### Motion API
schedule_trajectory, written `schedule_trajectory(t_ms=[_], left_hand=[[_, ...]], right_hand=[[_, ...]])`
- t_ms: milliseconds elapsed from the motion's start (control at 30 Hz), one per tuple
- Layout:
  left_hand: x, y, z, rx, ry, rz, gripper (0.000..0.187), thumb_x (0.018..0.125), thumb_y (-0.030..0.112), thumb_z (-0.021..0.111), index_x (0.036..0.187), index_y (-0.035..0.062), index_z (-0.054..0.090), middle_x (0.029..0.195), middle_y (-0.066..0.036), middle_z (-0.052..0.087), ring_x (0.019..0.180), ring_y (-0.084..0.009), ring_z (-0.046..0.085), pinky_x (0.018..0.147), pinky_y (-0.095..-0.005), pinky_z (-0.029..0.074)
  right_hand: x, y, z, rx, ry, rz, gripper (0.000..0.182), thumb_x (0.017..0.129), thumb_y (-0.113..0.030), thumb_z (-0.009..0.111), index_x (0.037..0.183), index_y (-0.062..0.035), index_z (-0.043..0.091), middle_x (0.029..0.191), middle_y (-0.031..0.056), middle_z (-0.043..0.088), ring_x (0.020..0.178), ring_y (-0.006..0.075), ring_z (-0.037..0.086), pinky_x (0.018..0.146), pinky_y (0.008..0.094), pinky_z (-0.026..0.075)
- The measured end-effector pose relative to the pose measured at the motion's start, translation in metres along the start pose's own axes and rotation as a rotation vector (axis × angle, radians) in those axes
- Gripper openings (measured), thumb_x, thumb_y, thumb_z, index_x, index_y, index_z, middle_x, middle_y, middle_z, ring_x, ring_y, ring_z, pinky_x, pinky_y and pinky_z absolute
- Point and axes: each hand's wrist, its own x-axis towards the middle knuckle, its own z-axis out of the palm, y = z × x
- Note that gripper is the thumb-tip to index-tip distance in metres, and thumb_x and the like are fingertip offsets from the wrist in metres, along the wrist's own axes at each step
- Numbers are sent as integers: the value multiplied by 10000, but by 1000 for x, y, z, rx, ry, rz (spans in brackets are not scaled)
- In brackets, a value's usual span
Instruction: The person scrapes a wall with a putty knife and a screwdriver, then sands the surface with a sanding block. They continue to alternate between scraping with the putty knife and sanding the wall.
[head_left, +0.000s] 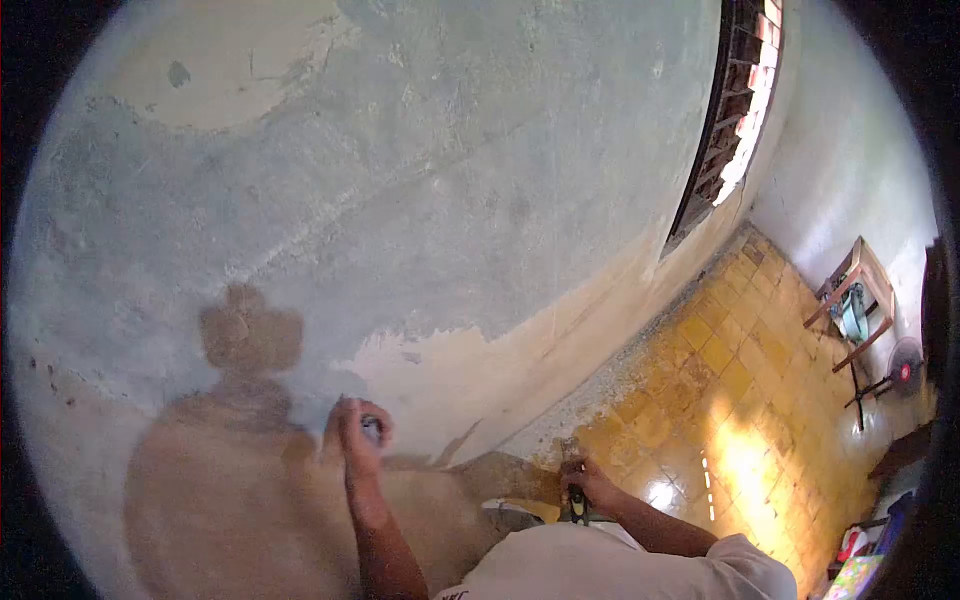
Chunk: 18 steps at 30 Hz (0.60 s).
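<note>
My left hand (362, 430) is raised against the lower part of the wall (470, 250), its fingers curled around a small grey-blue thing (372, 428) whose kind I cannot make out. Bare light plaster shows where the paint ends close to this hand. Lower down, beside my body and over the floor, my right hand (590, 484) is closed on a dark, narrow tool with a yellowish part (576, 505). Its working end is hidden. A pale rounded object (512, 515), partly covered by my shirt, lies left of the right hand.
Yellow tiles cover the floor (735, 350), with rough rubble-like edging along the wall. A barred window (725, 120) sits upper right. By the far wall stand a wooden stool (862, 285) holding a light-blue item and a fan (905, 370). My shadow falls on the wall.
</note>
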Motion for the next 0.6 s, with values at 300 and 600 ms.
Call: schedule_trajectory(t_ms=[300, 600], left_hand=[[-87, -135, 66, 70, -306, -713, 463, 893, 442, 448, 758, 39, 632, 564, -24, 486, 467, -111, 448, 433, -258, 369], [-128, -213, 137, 204, -366, -601, 270, 876, 319, 570, 988, 77, 617, 748, 2, 554, 562, -80, 476, 486, -247, 411]], right_hand=[[1, -32, -56, -573, -536, 51, 701, 724, -22, 605, 1365, -105, 333, 993, 25, 479, 885, 147, 472, 740, 240, 395], [-27, -155, -69, -732, -604, -91, 429, 785, 44, 591, 1195, -36, 496, 1088, 105, 543, 798, 184, 607, 640, 282, 521]])
